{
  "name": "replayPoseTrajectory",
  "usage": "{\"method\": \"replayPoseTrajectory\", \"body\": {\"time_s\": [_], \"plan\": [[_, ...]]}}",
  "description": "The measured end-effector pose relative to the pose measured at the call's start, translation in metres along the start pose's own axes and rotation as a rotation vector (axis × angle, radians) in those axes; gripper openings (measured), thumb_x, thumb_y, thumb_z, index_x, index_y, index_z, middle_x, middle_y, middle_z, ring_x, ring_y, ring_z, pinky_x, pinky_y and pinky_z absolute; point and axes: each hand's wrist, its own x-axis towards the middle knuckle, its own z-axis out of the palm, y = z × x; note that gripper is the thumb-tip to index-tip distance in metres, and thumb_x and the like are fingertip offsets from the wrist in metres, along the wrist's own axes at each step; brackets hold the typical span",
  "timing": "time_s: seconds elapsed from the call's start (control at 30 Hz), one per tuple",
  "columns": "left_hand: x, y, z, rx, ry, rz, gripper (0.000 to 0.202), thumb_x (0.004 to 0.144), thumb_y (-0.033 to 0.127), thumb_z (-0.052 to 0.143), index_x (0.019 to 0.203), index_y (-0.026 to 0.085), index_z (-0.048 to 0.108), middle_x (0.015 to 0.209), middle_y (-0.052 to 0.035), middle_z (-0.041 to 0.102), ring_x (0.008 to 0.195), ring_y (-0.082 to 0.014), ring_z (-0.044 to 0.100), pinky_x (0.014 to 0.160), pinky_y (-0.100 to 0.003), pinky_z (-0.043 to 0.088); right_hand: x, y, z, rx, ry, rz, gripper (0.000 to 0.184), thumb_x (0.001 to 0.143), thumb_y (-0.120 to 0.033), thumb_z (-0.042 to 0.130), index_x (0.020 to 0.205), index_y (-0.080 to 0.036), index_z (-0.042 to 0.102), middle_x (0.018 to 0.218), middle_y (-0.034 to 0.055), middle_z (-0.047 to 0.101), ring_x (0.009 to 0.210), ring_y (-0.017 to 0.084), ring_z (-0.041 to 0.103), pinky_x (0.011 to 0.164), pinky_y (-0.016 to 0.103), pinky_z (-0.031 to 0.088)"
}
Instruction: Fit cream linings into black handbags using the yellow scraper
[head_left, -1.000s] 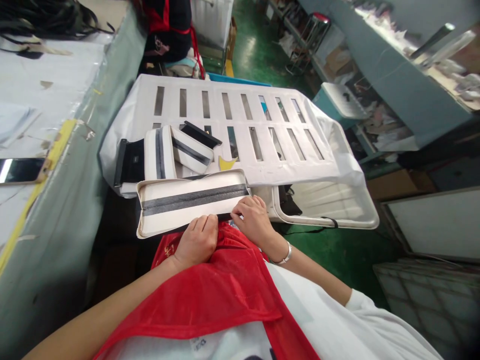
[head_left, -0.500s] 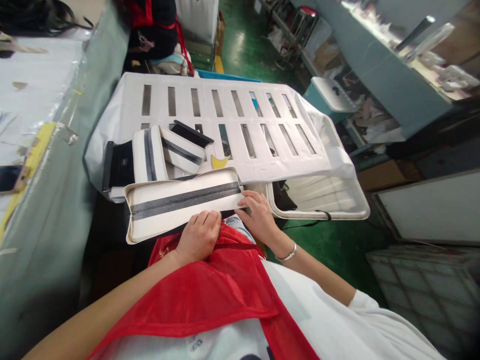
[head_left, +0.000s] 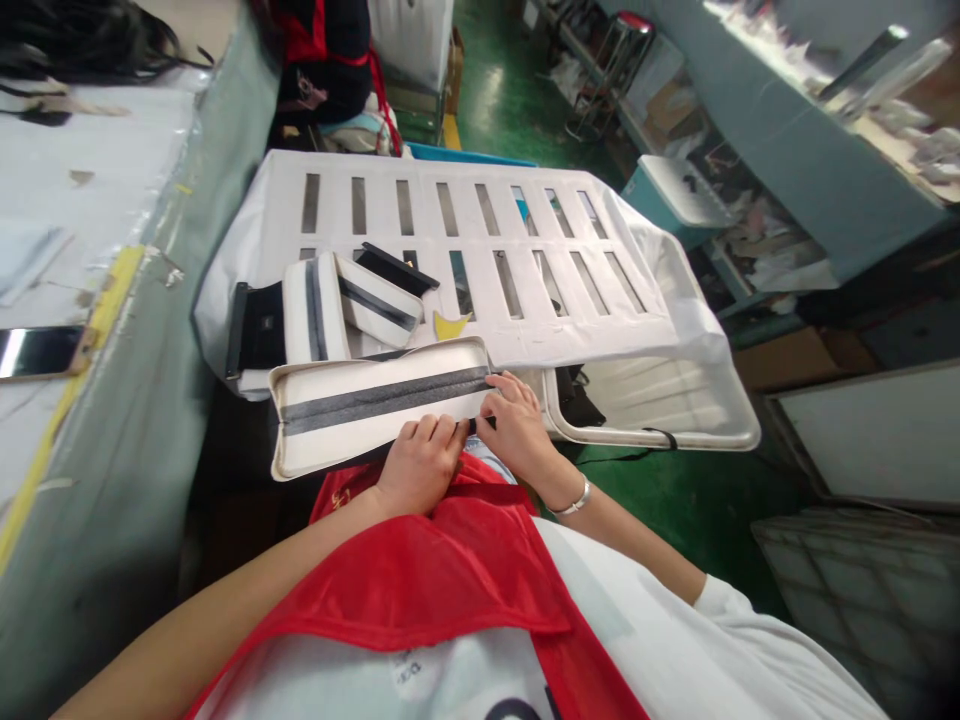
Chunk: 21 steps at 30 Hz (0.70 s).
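Note:
A long white bag piece (head_left: 382,418) with a dark strip down its middle and raised edges lies across my lap, black material showing beneath. My left hand (head_left: 421,462) is closed on its near edge, fingers curled over the rim. At the right end, my right hand (head_left: 519,428) pinches the corner, thumb and fingers close together around the edge. Just beyond lie two similar smaller white pieces with dark strips, one upright white piece (head_left: 300,320) and one slanted white piece (head_left: 390,318). A yellow scrap (head_left: 451,326) sits by the long piece's far edge.
A white slotted board (head_left: 555,335) rests over a white plastic bin (head_left: 720,440). Black pieces (head_left: 259,330) lie at its left. On the left, a covered table (head_left: 97,180) holds a phone (head_left: 45,352). A stool (head_left: 619,60) stands behind.
The view has shifted, so the scene sits slightly further right. My right fingers have curled in more at the corner, closer to my left hand. Both hands stay on the long piece.

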Motion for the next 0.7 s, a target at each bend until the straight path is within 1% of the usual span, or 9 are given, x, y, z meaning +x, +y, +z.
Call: {"method": "replayPoseTrajectory", "body": {"time_s": [0.07,0.13,0.2,0.27,0.3,0.4,0.47,0.53,0.7], "plan": [[-0.006,-0.006,-0.004,-0.078,-0.004,-0.001,0.038,0.09,0.028,0.049,0.126,0.015,0.054,0.103,-0.0113,0.061,0.092,-0.0244,0.054,0.073,-0.038,0.044,-0.001,-0.005,-0.005,-0.065,0.052,-0.022,0.026,0.076,-0.017,0.06,0.101,-0.015,0.062,0.137,0.0155,0.048,0.131,0.031,0.036,0.109,0.053,0.024],[-0.024,-0.021,-0.011,-0.163,0.055,-0.033,0.04,0.089,0.03,0.052,0.125,0.013,0.054,0.11,-0.012,0.061,0.1,-0.0233,0.054,0.083,-0.036,0.045,-0.002,-0.009,-0.008,-0.098,0.119,-0.1,0.042,0.077,-0.018,0.061,0.119,-0.013,0.056,0.136,0.0175,0.048,0.128,0.031,0.039,0.108,0.053,0.025],[-0.052,-0.043,-0.022,-0.189,0.133,-0.151,0.037,0.088,0.031,0.054,0.121,0.013,0.056,0.112,-0.0121,0.062,0.105,-0.0228,0.054,0.09,-0.036,0.043,-0.001,-0.018,-0.005,-0.065,0.095,-0.239,0.037,0.082,-0.021,0.059,0.119,-0.015,0.057,0.127,0.0146,0.055,0.118,0.029,0.046,0.103,0.047,0.032],[-0.084,-0.066,-0.034,-0.143,0.168,-0.31,0.03,0.087,0.034,0.056,0.11,0.015,0.061,0.108,-0.0112,0.065,0.103,-0.024,0.055,0.089,-0.039,0.042,0.001,-0.032,0.003,0.002,-0.007,-0.398,0.025,0.087,-0.024,0.055,0.11,-0.018,0.063,0.114,0.0106,0.061,0.105,0.024,0.051,0.093,0.04,0.038],[-0.099,-0.077,-0.039,-0.12,0.158,-0.361,0.026,0.087,0.034,0.057,0.105,0.016,0.063,0.105,-0.0103,0.066,0.101,-0.0242,0.057,0.087,-0.039,0.042,0.003,-0.042,0.009,0.027,-0.062,-0.474,0.022,0.088,-0.025,0.054,0.106,-0.019,0.064,0.109,0.0091,0.062,0.101,0.022,0.052,0.089,0.037,0.039],[-0.128,-0.103,-0.044,-0.139,0.119,-0.356,0.017,0.087,0.034,0.058,0.094,0.021,0.067,0.099,-0.0051,0.069,0.097,-0.0213,0.059,0.085,-0.038,0.04,0.01,-0.073,0.027,0.032,-0.163,-0.636,0.02,0.091,-0.029,0.052,0.104,-0.021,0.065,0.103,0.0063,0.063,0.093,0.02,0.052,0.08,0.034,0.036],[-0.133,-0.112,-0.042,-0.171,0.127,-0.304,0.015,0.088,0.032,0.056,0.092,0.024,0.069,0.096,-0.0022,0.071,0.095,-0.0187,0.06,0.086,-0.037,0.039,0.016,-0.09,0.035,0.004,-0.197,-0.674,0.02,0.093,-0.03,0.05,0.1,-0.022,0.066,0.098,0.005,0.063,0.088,0.019,0.05,0.076,0.033,0.033],[-0.132,-0.116,-0.039,-0.179,0.152,-0.265,0.016,0.089,0.029,0.055,0.09,0.024,0.07,0.094,-0.0011,0.071,0.093,-0.0171,0.06,0.087,-0.036,0.038,0.021,-0.1,0.04,-0.011,-0.227,-0.665,0.022,0.094,-0.031,0.048,0.094,-0.022,0.067,0.093,0.0042,0.063,0.086,0.018,0.049,0.074,0.032,0.031],[-0.127,-0.116,-0.037,-0.181,0.173,-0.255,0.015,0.088,0.025,0.055,0.086,0.024,0.069,0.092,0.0003,0.071,0.094,-0.0171,0.057,0.088,-0.036,0.037,0.024,-0.106,0.042,0.018,-0.241,-0.566,0.024,0.094,-0.031,0.048,0.083,-0.019,0.066,0.086,0.0035,0.062,0.084,0.017,0.05,0.075,0.031,0.031]]}}
